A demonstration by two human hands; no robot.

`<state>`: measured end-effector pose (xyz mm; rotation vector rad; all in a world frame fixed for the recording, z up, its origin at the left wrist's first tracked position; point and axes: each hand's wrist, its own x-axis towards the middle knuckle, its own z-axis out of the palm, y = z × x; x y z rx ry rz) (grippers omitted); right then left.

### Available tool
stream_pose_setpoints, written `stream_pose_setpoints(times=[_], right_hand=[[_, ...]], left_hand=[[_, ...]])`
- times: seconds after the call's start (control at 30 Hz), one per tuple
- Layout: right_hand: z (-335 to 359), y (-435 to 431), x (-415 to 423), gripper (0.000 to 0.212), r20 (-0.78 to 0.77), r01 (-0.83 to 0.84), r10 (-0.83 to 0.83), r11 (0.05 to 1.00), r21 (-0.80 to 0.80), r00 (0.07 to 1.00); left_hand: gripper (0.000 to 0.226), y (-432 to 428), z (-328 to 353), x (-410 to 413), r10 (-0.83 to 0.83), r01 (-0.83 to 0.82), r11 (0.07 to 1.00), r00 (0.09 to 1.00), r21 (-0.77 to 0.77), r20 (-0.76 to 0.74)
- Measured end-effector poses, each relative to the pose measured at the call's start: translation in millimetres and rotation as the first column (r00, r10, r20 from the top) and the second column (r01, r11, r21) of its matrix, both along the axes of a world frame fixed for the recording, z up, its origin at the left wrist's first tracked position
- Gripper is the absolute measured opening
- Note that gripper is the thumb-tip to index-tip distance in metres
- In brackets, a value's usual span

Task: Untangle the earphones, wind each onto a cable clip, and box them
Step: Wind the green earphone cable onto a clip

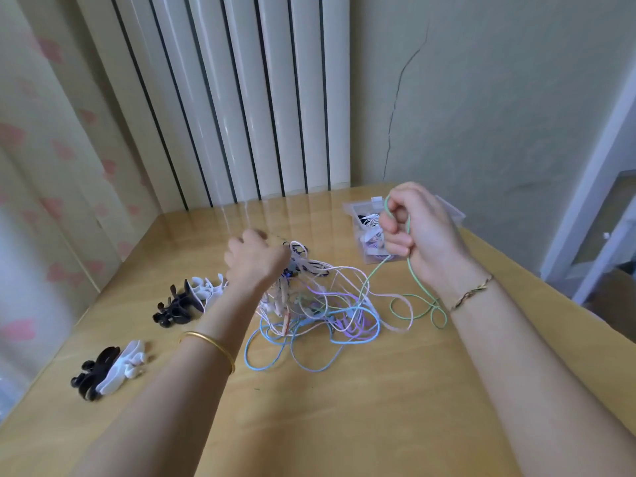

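A tangle of earphones [320,304] in blue, pink, purple and white cords lies mid-table. My left hand [253,259] is blurred and grips a bunch of cords at the tangle's top, lifting them. My right hand [416,228] is raised to the right and holds a green earphone cord [409,270] in its fist; the cord loops over the fist and trails down to loops on the table. A clear plastic box [354,211] with wound earphones inside stands behind my right hand, partly hidden by it.
Black and white cable clips [186,297] lie left of the tangle, with a second pile of clips [110,368] nearer the wooden table's [344,407] left edge. A white radiator stands behind the table, a curtain hangs at the left.
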<state>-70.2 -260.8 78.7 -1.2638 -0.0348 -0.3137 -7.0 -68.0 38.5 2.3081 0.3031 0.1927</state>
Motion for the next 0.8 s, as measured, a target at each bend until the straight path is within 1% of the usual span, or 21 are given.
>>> stream_pose_setpoints(times=[0.07,0.1,0.13,0.17,0.2,0.23,0.27,0.3,0.33,0.37,0.4,0.43,0.47,0.5,0.57,0.6,0.63,0.67,0.7,0.73,0.8], right_hand=[[-0.9,8.2,-0.3,0.021,0.013,0.0,0.001,0.992,-0.126,1.0],[-1.6,10.5,0.6,0.018,0.022,0.028,-0.024,0.966,-0.256,0.999],[-2.8,12.0,2.2,0.016,0.047,0.08,-0.066,0.894,-0.441,0.997],[-5.0,12.2,4.0,0.014,0.088,0.142,-0.112,0.755,-0.64,0.99],[-8.0,11.3,5.2,0.012,0.118,0.174,-0.135,0.569,-0.804,0.984],[-11.4,10.3,5.7,0.01,0.115,0.16,-0.138,0.379,-0.912,0.984],[-15.5,9.9,6.0,0.007,0.07,0.098,-0.131,0.218,-0.971,0.989],[-19.2,10.1,4.8,0.004,0.013,0.023,-0.12,0.082,-0.996,0.993],[-23.5,11.0,4.1,0.007,-0.045,-0.049,-0.116,-0.036,-0.998,0.992],[-27.8,11.1,4.2,0.009,-0.095,-0.109,-0.115,-0.125,-0.986,0.989],[-32.0,10.6,5.2,0.009,-0.136,-0.157,-0.12,-0.186,-0.97,0.983],[-35.4,9.8,6.0,0.009,-0.165,-0.189,-0.122,-0.232,-0.954,0.979],[-37.9,9.0,7.0,0.008,-0.194,-0.222,-0.129,-0.268,-0.937,0.973],[-39.4,7.9,7.7,0.008,-0.207,-0.238,-0.134,-0.295,-0.925,0.969],[-39.1,4.9,9.2,0.007,-0.181,-0.22,-0.147,-0.329,-0.918,0.972],[-36.9,3.2,9.3,0.019,-0.146,-0.19,-0.158,-0.318,-0.929,0.977],[-32.9,1.6,8.7,0.03,-0.114,-0.159,-0.169,-0.283,-0.946,0.979],[-27.6,0.0,8.2,0.036,-0.082,-0.123,-0.189,-0.219,-0.968,0.979],[-22.1,-1.7,8.0,0.036,-0.033,-0.061,-0.198,-0.137,-0.989,0.98],[-16.3,-3.3,8.6,0.032,0.019,0.013,-0.193,-0.031,-0.999,0.981],[-4.7,-5.0,8.1,0.024,0.099,0.131,-0.141,0.242,-0.961,0.985]], left_hand=[[0.045,-10.9,8.3,-8.9,-0.076,0.079,0.997,0.985,-0.017,0.155],[0.039,-15.3,10.2,-11.4,-0.11,0.121,0.992,0.971,-0.039,0.212],[0.032,-17.8,12.2,-13.1,-0.14,0.161,0.985,0.956,-0.06,0.258],[0.025,-19.7,14.5,-14.3,-0.171,0.201,0.977,0.941,-0.076,0.291],[0.021,-21.1,16.1,-15.2,-0.212,0.246,0.966,0.93,-0.077,0.302],[0.023,-22.8,16.3,-15.3,-0.273,0.305,0.951,0.91,-0.055,0.312],[0.029,-25.2,15.6,-17.6,-0.346,0.372,0.928,0.887,-0.027,0.307],[0.033,-27.6,15.4,-21.8,-0.436,0.456,0.89,0.854,-0.006,0.284],[0.035,-30.2,14.2,-25.8,-0.529,0.54,0.842,0.814,0.025,0.241],[0.031,-33.5,11.0,-27.8,-0.629,0.625,0.776,0.76,0.078,0.167],[0.026,-37.6,6.8,-29.4,-0.715,0.699,0.696,0.697,0.164,0.058],[0.02,-41.1,1.0,-29.1,-0.766,0.751,0.605,0.64,0.265,-0.063],[0.018,-43.7,-6.1,-28.1,-0.776,0.772,0.534,0.609,0.345,-0.162],[0.022,-45.4,-11.8,-27.5,-0.76,0.771,0.5,0.609,0.394,-0.227],[0.033,-44.3,-20.2,-26.0,-0.716,0.747,0.512,0.644,0.424,-0.27],[0.036,-42.3,-22.4,-24.2,-0.71,0.735,0.525,0.657,0.429,-0.255],[0.036,-39.7,-23.8,-22.2,-0.712,0.73,0.536,0.661,0.424,-0.237],[0.036,-36.9,-24.5,-19.5,-0.714,0.726,0.551,0.666,0.411,-0.218],[0.035,-35.0,-23.2,-18.8,-0.717,0.72,0.569,0.671,0.397,-0.19],[0.034,-33.4,-21.1,-18.4,-0.722,0.714,0.587,0.675,0.382,-0.153],[0.032,-32.5,-16.7,-19.5,-0.734,0.711,0.623,0.675,0.327,-0.07]])
